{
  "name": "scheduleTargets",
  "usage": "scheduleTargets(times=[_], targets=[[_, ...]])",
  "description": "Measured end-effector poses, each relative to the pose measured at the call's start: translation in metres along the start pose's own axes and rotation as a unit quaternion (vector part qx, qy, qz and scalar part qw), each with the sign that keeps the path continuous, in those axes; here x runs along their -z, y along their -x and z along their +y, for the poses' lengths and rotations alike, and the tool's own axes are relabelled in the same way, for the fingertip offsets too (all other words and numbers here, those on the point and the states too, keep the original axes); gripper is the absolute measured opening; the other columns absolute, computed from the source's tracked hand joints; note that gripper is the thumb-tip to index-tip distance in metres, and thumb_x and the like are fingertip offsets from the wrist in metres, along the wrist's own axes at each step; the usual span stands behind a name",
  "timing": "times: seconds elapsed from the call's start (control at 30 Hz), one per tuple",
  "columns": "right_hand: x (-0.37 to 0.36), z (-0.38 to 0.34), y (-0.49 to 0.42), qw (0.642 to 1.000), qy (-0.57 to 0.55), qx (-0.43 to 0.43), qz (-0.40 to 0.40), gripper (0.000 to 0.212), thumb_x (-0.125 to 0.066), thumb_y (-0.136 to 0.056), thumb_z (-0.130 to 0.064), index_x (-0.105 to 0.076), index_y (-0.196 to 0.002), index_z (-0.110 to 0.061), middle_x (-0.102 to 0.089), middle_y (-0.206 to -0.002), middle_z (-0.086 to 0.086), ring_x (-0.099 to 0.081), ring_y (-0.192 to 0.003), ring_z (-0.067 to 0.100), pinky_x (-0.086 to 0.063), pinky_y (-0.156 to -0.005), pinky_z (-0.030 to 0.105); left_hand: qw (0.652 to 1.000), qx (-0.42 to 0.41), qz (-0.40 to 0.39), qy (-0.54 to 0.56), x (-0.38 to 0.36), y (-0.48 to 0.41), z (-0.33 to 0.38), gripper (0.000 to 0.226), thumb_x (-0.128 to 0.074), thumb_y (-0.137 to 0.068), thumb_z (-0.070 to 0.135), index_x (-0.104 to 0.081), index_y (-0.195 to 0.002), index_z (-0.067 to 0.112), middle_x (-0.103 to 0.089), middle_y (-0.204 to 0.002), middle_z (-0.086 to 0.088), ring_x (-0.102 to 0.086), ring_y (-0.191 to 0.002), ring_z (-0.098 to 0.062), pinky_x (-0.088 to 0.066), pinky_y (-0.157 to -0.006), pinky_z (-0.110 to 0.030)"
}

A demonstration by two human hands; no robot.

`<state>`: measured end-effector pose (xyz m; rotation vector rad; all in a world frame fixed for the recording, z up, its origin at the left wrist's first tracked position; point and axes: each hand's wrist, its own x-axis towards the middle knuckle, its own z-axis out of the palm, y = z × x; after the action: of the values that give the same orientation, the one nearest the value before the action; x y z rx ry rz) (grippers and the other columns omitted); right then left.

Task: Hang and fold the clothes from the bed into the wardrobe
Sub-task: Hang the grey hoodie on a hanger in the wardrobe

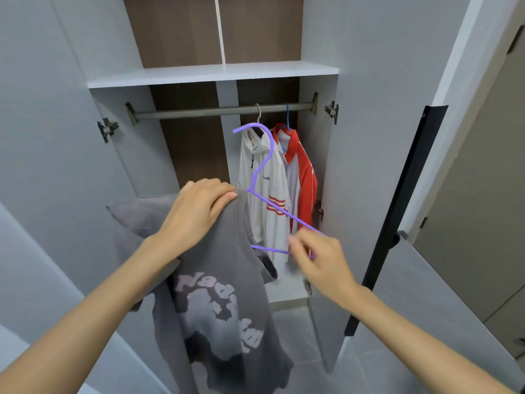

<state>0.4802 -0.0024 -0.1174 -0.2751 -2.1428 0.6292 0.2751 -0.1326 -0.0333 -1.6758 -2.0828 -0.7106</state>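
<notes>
At the open wardrobe [213, 73], a person works a grey T-shirt [221, 294] onto a purple hanger [270, 149] before hanging it. The left hand [196, 211] curls its fingers [224, 194] over the shirt's shoulder. They appear to pin the cloth to the hanger arm beneath so the garment cannot slide off. The printed front drops away below those fingers, clear of the wardrobe floor. The right hand [315, 251], blurred, is at the hanger's bare arm, just right of the neck opening. Whether its fingers have closed on the hanger or only brush it cannot be told. The hook rises tilted above and beyond the left fingertips, short of the rail [199, 111]. Beyond both hands, a white jacket [267, 177] and a red-and-white jacket [304, 172] already hang at the rail's right end. By the look of it, the bare arm has yet to enter the collar before the hook can go up.
</notes>
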Motion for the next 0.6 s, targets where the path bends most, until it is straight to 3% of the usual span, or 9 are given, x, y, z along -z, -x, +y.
scheduleTargets(times=[0.07, 0.13, 0.17, 0.23, 0.3, 0.37, 0.47, 0.53, 0.6], targets=[[-0.019, 0.006, 0.019, 0.988, 0.035, -0.015, -0.147, 0.023, -0.048, -0.095, -0.028, -0.066, -0.095, -0.013, -0.066, -0.090, -0.003, -0.057, -0.074, 0.013, -0.052, -0.072, 0.034, 1.000, 0.011, -0.008, 0.016, 0.007, 0.001, -0.008, 0.026, -0.045, -0.099, 0.031, -0.069, -0.103, 0.020, -0.063, -0.086, 0.007, -0.056, -0.083, -0.015, -0.039, -0.074, -0.036], [-0.039, 0.008, 0.026, 0.968, 0.030, -0.057, -0.244, 0.043, -0.053, -0.094, -0.023, -0.049, -0.136, -0.021, -0.053, -0.134, -0.008, -0.050, -0.111, 0.007, -0.042, -0.099, 0.022, 0.999, 0.016, -0.010, 0.041, 0.013, 0.000, -0.011, 0.026, -0.046, -0.099, 0.031, -0.069, -0.103, 0.019, -0.065, -0.089, 0.008, -0.057, -0.085, -0.013, -0.043, -0.078, -0.041], [-0.049, 0.009, 0.025, 0.966, 0.017, -0.069, -0.249, 0.053, -0.055, -0.093, -0.023, -0.038, -0.144, -0.023, -0.045, -0.142, -0.009, -0.042, -0.122, 0.006, -0.034, -0.103, 0.017, 0.998, 0.017, -0.007, 0.056, 0.016, 0.000, -0.012, 0.026, -0.048, -0.099, 0.031, -0.070, -0.103, 0.018, -0.066, -0.091, 0.007, -0.058, -0.086, -0.013, -0.045, -0.079, -0.043], [-0.066, 0.004, 0.014, 0.968, 0.019, -0.074, -0.240, 0.053, -0.057, -0.090, -0.029, -0.037, -0.139, -0.029, -0.048, -0.135, -0.008, -0.042, -0.121, 0.009, -0.033, -0.097, 0.016, 0.995, 0.023, -0.004, 0.098, 0.023, 0.000, -0.014, 0.025, -0.051, -0.098, 0.028, -0.071, -0.104, 0.015, -0.068, -0.094, 0.007, -0.059, -0.088, -0.009, -0.047, -0.082, -0.039], [-0.081, -0.002, 0.003, 0.968, 0.029, -0.039, -0.244, 0.026, -0.057, -0.084, -0.034, -0.044, -0.106, -0.040, -0.050, -0.102, -0.010, -0.048, -0.095, 0.014, -0.037, -0.080, 0.022, 0.989, 0.030, -0.004, 0.145, 0.029, 0.001, -0.016, 0.023, -0.053, -0.097, 0.024, -0.071, -0.103, 0.012, -0.069, -0.096, 0.006, -0.059, -0.089, -0.004, -0.046, -0.083, -0.024], [-0.092, -0.006, -0.004, 0.954, 0.017, -0.032, -0.297, 0.020, -0.054, -0.078, -0.037, -0.035, -0.079, -0.045, -0.040, -0.081, -0.017, -0.040, -0.079, 0.009, -0.037, -0.072, 0.027, 0.985, 0.042, -0.005, 0.167, 0.034, 0.003, -0.021, 0.022, -0.054, -0.097, 0.023, -0.071, -0.102, 0.011, -0.069, -0.096, 0.008, -0.059, -0.090, -0.002, -0.043, -0.081, -0.015], [-0.105, 0.009, -0.003, 0.928, 0.098, -0.011, -0.360, 0.012, -0.050, -0.082, -0.045, -0.045, -0.089, -0.037, -0.045, -0.081, -0.011, -0.043, -0.086, 0.019, -0.035, -0.091, 0.039, 0.980, 0.062, 0.000, 0.187, 0.038, 0.008, -0.040, 0.022, -0.054, -0.097, 0.022, -0.072, -0.103, 0.011, -0.071, -0.098, 0.009, -0.062, -0.092, -0.004, -0.046, -0.084, -0.019], [-0.103, 0.025, -0.002, 0.927, 0.194, -0.019, -0.321, 0.027, -0.049, -0.090, -0.045, -0.053, -0.105, -0.022, -0.056, -0.090, 0.001, -0.049, -0.096, 0.026, -0.027, -0.088, 0.038, 0.975, 0.081, 0.003, 0.209, 0.038, 0.013, -0.058, 0.018, -0.055, -0.096, 0.024, -0.072, -0.099, 0.019, -0.071, -0.098, 0.015, -0.063, -0.092, -0.003, -0.047, -0.083, -0.017], [-0.094, 0.040, -0.004, 0.933, 0.239, -0.035, -0.267, 0.022, -0.048, -0.095, -0.042, -0.052, -0.102, -0.022, -0.057, -0.088, 0.000, -0.050, -0.099, 0.024, -0.022, -0.080, 0.037, 0.971, 0.106, 0.011, 0.216, 0.033, 0.018, -0.077, 0.015, -0.058, -0.095, 0.023, -0.073, -0.097, 0.026, -0.070, -0.095, 0.025, -0.064, -0.091, 0.001, -0.047, -0.082, -0.014]])
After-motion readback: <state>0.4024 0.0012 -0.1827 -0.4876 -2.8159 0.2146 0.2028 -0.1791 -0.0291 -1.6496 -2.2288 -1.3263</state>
